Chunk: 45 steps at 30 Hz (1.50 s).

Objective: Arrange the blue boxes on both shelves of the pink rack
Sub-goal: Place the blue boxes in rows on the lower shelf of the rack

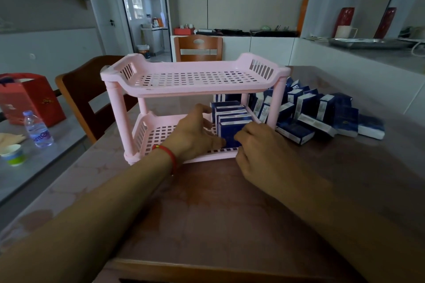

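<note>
From the head view, I had both hands down at the lower shelf [158,135] of the pink rack [193,76]. My left hand [195,132] lay with relaxed fingers against the left face of the front blue box [230,132], and my right hand [259,142] had curled fingers on that box's right edge. So the box stood upright between the two hands, at the near end of a short row of blue boxes [230,110] running back along the shelf's right side.

The top shelf [195,76] carried nothing. The loose pile of blue boxes [322,112] sat on the bench [218,213] to the right of the rack, just past its right posts, some upright, some toppled.

That pile lay right of both hands, so I judged the right hand nearer for the next pick.
</note>
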Each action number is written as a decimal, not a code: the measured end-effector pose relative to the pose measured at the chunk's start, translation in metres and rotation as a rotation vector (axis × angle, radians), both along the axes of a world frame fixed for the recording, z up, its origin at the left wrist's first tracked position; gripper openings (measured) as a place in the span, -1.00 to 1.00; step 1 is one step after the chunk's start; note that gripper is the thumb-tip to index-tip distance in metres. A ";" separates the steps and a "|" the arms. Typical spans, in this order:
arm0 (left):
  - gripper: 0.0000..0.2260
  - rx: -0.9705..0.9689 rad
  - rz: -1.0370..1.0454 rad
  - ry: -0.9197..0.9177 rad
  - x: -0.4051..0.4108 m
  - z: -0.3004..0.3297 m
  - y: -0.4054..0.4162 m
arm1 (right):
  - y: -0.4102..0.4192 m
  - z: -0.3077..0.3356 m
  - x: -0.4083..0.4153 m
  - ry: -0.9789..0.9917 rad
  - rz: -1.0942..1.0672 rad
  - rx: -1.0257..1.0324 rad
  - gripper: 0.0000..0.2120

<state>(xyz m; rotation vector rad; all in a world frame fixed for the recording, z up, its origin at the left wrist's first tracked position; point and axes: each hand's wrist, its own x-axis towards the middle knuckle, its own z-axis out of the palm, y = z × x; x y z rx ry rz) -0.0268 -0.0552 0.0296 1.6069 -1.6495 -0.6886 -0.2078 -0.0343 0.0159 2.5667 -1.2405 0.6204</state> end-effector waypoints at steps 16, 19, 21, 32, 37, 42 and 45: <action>-0.77 -0.050 -0.008 0.433 -0.016 0.021 -0.024 | 0.008 -0.004 0.000 -0.028 -0.012 -0.016 -0.78; -0.66 -0.074 -0.050 0.462 -0.016 0.020 -0.019 | 0.009 -0.003 0.003 -0.012 -0.002 0.000 -0.75; -0.72 -0.072 -0.036 0.476 -0.015 0.018 -0.020 | 0.010 -0.003 0.006 0.008 -0.012 -0.008 -0.76; -0.81 -0.052 -0.023 0.617 -0.012 0.018 -0.021 | 0.010 0.001 0.006 -0.004 0.009 0.064 -0.66; -0.77 -0.022 -0.027 0.596 -0.014 0.015 -0.020 | 0.009 0.007 0.007 -0.153 -0.024 0.000 -0.72; -0.72 -0.042 -0.061 0.573 -0.012 0.012 -0.020 | -0.006 0.024 0.021 -0.051 -0.104 0.079 -0.60; -0.73 -0.027 -0.097 0.534 -0.008 0.011 -0.022 | -0.021 0.035 0.034 0.007 -0.219 0.330 -0.48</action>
